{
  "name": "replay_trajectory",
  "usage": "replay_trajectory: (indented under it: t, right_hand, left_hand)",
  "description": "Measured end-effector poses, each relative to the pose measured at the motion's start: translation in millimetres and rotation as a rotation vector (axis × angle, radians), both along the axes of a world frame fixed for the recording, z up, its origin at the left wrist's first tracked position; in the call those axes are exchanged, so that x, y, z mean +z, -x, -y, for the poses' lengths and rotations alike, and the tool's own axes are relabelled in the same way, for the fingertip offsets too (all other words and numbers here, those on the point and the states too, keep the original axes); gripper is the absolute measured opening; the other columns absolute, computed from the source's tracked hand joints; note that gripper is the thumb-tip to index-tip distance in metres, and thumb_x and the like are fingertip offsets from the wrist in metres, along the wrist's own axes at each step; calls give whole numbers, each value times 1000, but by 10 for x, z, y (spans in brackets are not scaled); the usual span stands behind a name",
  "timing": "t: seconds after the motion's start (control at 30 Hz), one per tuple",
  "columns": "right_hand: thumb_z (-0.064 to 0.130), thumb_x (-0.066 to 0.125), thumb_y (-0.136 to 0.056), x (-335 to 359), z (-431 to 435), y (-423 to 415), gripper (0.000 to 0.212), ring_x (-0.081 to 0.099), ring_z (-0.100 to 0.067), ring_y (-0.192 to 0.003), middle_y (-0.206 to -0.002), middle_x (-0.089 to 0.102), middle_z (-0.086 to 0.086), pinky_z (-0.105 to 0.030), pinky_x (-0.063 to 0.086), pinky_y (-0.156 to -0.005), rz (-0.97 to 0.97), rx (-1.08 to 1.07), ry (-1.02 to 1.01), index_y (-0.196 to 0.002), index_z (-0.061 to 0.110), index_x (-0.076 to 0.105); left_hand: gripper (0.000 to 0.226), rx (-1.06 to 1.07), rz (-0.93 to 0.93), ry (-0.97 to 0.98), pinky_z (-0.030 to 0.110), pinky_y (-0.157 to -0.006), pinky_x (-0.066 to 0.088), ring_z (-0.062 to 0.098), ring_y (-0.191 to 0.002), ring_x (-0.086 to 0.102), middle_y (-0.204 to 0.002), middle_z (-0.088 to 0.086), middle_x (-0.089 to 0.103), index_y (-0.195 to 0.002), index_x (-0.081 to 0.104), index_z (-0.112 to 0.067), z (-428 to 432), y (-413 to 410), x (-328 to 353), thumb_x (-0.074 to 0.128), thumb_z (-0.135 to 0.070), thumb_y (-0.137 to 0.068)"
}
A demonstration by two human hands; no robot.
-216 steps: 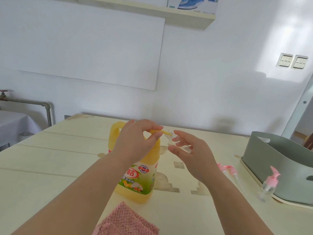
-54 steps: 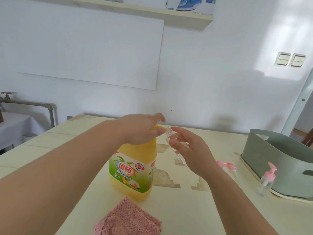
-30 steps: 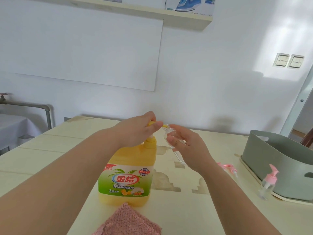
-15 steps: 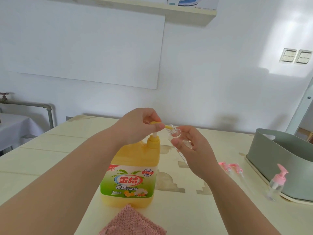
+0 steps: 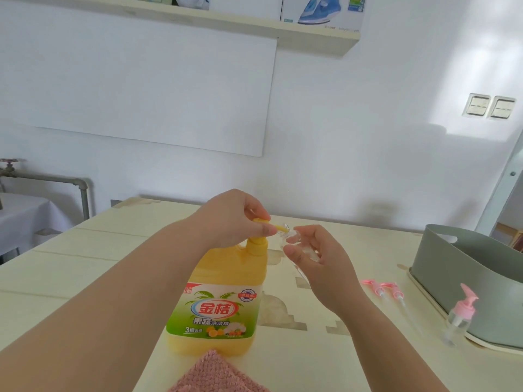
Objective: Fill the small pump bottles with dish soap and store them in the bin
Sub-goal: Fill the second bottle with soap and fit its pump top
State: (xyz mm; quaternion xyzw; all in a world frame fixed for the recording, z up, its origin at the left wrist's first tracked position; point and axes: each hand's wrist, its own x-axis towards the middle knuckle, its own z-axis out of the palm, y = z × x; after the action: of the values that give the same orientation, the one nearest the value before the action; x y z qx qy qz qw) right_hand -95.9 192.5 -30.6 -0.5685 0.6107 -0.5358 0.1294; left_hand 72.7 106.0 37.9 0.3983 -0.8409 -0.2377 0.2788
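**Small bottle held at the soap spout**

From the head camera, your left hand (image 5: 235, 219) sits on top of the big yellow dish soap jug (image 5: 223, 295), fingers curled around its pump head (image 5: 261, 222), thumb under the spout. The jug stands upright on the pale table (image 5: 85, 267), label facing you.

Your right hand (image 5: 317, 256) is closed around a small clear bottle (image 5: 291, 241), pinched between thumb and fingers and tilted, with its open mouth right at the tip of the yellow spout. Whether any soap is inside it you cannot tell; the plastic is clear and mostly covered by your fingers.

To your right, two pink pump tops (image 5: 385, 290) lie loose on the table with their tubes trailing toward you. Further right, a second small bottle (image 5: 460, 315) with its pink pump fitted stands upright just beside the grey-green bin (image 5: 458, 267), outside it. The bin rests on a cream tray (image 5: 481, 342) at the table's right edge.

A pink cloth (image 5: 215, 374) lies just in front of the jug, at the near table edge.
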Motion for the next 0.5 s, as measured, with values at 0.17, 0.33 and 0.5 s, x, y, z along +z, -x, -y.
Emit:
replay_trajectory:
  t: [0.17, 0.33, 0.5]
  right_hand:
    - [32, 70, -85, 78, -8, -20, 24, 61, 2, -97, -98, 67, 18, -37, 51, -91, -21, 12, 3, -105, 36, 56]
    - [33, 71, -84, 140, 6, -14, 25, 62, -2, -98, -99, 68, 18, -40, 51, -92, -13, 13, 14, -105, 35, 57]
    - [31, 72, -84, 94, 15, 2, 25, 61, 2, -98, -99, 68, 18, -34, 50, -93, -10, 17, 27, -102, 39, 56]
  left_hand:
    - [28, -60, -37, -11, 10, -68, 39, -7, -88, 59, -93, -20, 66, -99, 69, -33, -7, -71, 39, 71, -48, -76]
    - [23, -99, -179, -69, 4, -66, 32, -17, -85, 51, -93, -29, 60, -105, 68, -37, -34, -108, -24, 58, -47, -87]
    - [13, -49, -225, -44, 6, -62, 34, -13, -84, 56, -89, -24, 66, -94, 72, -35, -29, -54, -64, 65, -41, -85]
